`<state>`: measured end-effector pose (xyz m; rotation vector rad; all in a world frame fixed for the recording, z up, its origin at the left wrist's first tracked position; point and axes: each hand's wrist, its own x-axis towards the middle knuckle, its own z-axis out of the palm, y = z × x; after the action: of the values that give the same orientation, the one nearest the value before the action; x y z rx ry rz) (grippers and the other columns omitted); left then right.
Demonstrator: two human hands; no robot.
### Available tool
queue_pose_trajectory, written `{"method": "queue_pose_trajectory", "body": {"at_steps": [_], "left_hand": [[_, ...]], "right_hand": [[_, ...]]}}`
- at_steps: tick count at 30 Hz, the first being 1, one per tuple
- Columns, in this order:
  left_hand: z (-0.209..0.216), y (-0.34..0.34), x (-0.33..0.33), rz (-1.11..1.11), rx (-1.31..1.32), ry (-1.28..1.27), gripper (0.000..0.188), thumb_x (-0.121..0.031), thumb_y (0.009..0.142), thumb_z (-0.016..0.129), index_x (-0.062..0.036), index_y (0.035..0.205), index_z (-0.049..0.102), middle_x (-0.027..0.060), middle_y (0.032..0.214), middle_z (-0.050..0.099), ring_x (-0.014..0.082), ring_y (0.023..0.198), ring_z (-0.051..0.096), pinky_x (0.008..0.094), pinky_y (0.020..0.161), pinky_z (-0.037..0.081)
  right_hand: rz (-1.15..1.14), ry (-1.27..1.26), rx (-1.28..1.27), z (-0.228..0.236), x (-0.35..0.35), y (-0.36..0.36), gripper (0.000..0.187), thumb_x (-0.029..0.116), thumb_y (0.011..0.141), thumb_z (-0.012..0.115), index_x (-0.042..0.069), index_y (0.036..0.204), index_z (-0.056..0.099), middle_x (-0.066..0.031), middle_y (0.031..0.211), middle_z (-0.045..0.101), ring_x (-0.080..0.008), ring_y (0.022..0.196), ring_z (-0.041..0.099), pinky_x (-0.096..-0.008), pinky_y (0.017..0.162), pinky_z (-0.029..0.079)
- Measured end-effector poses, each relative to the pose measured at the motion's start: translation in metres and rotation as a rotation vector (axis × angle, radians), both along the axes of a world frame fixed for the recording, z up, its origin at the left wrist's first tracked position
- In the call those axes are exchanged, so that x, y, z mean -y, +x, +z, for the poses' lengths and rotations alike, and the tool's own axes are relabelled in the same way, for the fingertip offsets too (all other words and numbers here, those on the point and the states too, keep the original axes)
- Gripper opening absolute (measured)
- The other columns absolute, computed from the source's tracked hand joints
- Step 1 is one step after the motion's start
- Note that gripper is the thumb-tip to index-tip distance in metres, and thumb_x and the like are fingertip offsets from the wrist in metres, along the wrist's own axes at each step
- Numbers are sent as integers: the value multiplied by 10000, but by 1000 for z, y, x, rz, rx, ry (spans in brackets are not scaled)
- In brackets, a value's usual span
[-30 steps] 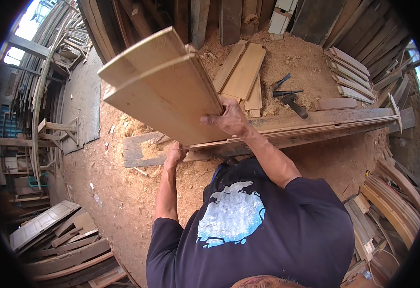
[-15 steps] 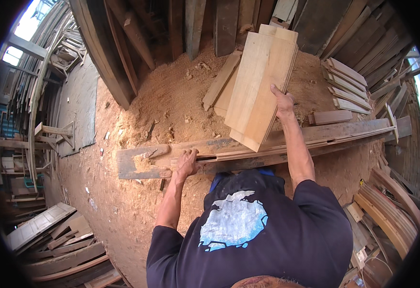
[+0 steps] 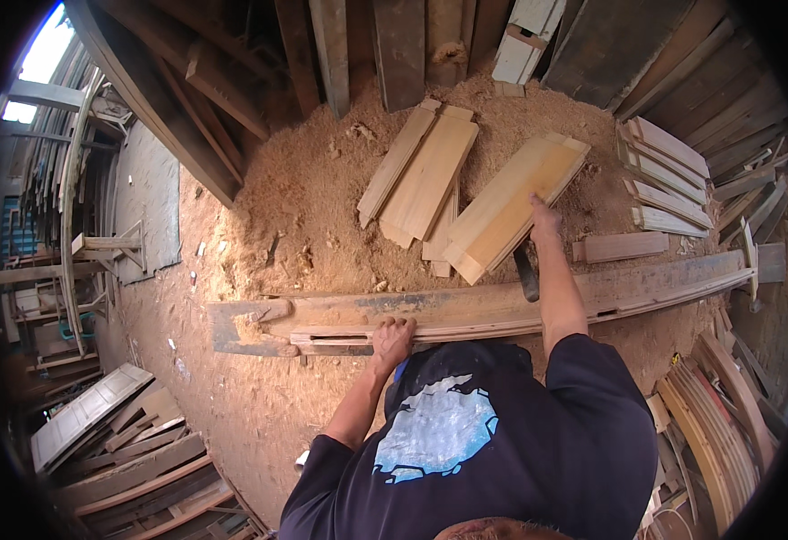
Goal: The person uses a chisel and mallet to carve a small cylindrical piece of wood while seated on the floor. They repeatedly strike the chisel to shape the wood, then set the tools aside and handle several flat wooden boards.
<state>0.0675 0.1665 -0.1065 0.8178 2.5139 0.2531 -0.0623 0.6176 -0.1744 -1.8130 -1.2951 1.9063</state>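
My right hand [image 3: 545, 219] grips the near right edge of a pale wooden panel [image 3: 518, 205] with stepped ends, held tilted over the sawdust beyond the beam. A long, narrow wooden rail [image 3: 466, 333] with slots cut in it runs along the near side of a thick beam [image 3: 394, 308]. Over this rail, right of its left slot, my left hand [image 3: 394, 340] is curled, with its thumb hidden. Several similar panels [image 3: 432, 180] lie on the sawdust to the left of the held one. A dark, narrow strip-like thing [image 3: 526, 273] shows beside my right wrist; its kind is unclear.
Sawdust [image 3: 313, 198] covers the ground beyond the beam. A row of pale boards [image 3: 669, 166] and a reddish block [image 3: 621, 247] lie at the right. Planks [image 3: 400, 54] lean at the back. Stacked timber [image 3: 142, 468] fills the near left, and curved pieces [image 3: 705, 432] the near right.
The held panel has moved down and away to the right, uncovering the panels behind it. My left hand sits further right, and the slotted rail now extends further left along the beam.
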Motion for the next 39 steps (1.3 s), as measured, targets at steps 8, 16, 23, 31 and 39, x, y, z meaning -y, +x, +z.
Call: {"method": "queue_pose_trajectory", "body": {"at_steps": [8, 16, 23, 31, 39], "left_hand": [[2, 6, 1, 18, -70, -23, 231, -132, 746, 669, -141, 977, 673, 93, 914, 724, 308, 907, 700, 433, 826, 537], [-9, -5, 9, -93, 66, -72, 245, -133, 832, 595, -142, 1072, 644, 129, 939, 724, 346, 919, 706, 459, 829, 547], [2, -34, -9, -324, 243, -273, 283, -217, 860, 622, -127, 1128, 615, 216, 1012, 733, 426, 963, 715, 512, 786, 570], [37, -37, 2, -487, 183, -285, 360, -293, 798, 723, -105, 1089, 627, 238, 958, 729, 437, 939, 716, 539, 817, 575], [98, -52, 94, -456, 110, -231, 365, -323, 776, 746, -131, 1070, 645, 190, 860, 727, 403, 843, 720, 526, 753, 558]], "right_hand": [[2, -160, -77, -98, -32, 21, 557, 202, 900, 804, -81, 1320, 573, -208, 1271, 649, -347, 1106, 660, -518, 914, 566], [582, 147, 260, -29, -34, 81, 408, 226, 949, 714, -50, 1240, 641, -157, 1052, 734, -269, 1023, 696, -444, 817, 564], [435, 846, 460, 62, -63, 170, 487, 283, 876, 753, -33, 1234, 660, -268, 1219, 680, -404, 1155, 651, -446, 1005, 511], [-69, 689, 614, 141, -23, 284, 759, 347, 875, 773, -11, 1469, 463, -268, 1406, 544, -402, 1345, 505, -495, 1109, 426], [-433, -207, -444, 7, -2, 347, 951, 742, 762, 742, 199, 1495, 473, -156, 1474, 493, -365, 1237, 504, -581, 1053, 382]]}}
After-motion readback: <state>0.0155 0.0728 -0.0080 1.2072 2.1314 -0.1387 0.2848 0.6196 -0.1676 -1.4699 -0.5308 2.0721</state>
